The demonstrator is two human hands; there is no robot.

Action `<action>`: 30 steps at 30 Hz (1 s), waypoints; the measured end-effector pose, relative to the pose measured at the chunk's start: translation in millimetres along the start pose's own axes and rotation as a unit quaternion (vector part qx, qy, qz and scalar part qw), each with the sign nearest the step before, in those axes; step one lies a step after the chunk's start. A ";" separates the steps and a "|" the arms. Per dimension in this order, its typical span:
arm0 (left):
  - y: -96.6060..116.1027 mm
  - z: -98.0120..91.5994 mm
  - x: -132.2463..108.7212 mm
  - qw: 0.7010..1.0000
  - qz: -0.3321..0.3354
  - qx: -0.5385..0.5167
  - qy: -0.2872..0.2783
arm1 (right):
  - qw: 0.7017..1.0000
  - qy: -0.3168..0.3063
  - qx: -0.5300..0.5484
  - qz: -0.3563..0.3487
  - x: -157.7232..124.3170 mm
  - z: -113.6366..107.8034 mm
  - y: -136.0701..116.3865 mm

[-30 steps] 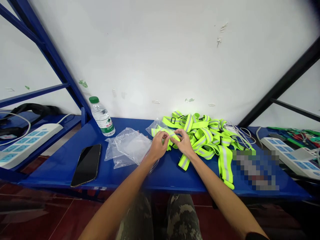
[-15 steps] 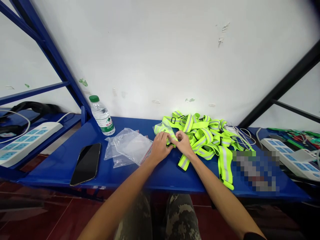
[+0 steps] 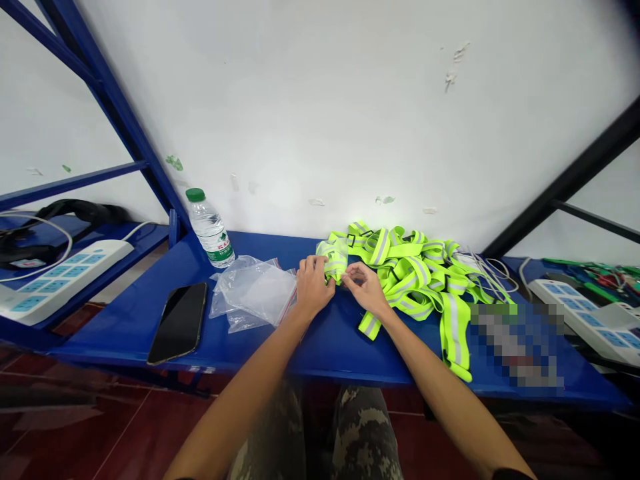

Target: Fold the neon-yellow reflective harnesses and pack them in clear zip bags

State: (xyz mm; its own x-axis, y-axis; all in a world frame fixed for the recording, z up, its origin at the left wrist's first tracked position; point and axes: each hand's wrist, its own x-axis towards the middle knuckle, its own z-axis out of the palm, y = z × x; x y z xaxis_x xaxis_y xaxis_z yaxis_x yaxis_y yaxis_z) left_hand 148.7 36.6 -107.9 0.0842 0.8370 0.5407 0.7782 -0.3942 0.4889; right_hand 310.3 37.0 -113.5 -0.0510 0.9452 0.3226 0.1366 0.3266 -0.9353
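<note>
My left hand [image 3: 311,288] and my right hand [image 3: 364,287] meet at the middle of a blue shelf [image 3: 325,347]. Both pinch a folded neon-yellow reflective strap in a clear bag [image 3: 334,261]. Right behind it lies a tangled pile of the same yellow straps with grey stripes [image 3: 415,270]. A loose stack of clear plastic bags [image 3: 253,293] lies just left of my left hand.
A black phone [image 3: 179,323] lies face up at the left front. A water bottle [image 3: 211,229] stands by the wall. White power strips sit at far left [image 3: 55,280] and far right [image 3: 585,310]. White cables [image 3: 487,267] lie behind the pile.
The bagged strap has been gathered into a tighter bundle between my hands. My hands shifted a little; my right fingers now pinch lower at its edge.
</note>
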 end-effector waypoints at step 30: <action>-14.3 2.8 24.1 0.995 -0.076 -0.050 -0.034 | 0.994 0.045 -0.095 -0.036 -7.0 11.2 1.8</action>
State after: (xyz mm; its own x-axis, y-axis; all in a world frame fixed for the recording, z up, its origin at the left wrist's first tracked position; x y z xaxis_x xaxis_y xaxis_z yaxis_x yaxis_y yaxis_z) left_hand 141.3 63.4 -103.7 0.0144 0.9119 0.4102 0.7196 -0.2943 0.6290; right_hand 299.8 30.9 -119.0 0.0208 0.9127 0.4082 0.3214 0.3805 -0.8671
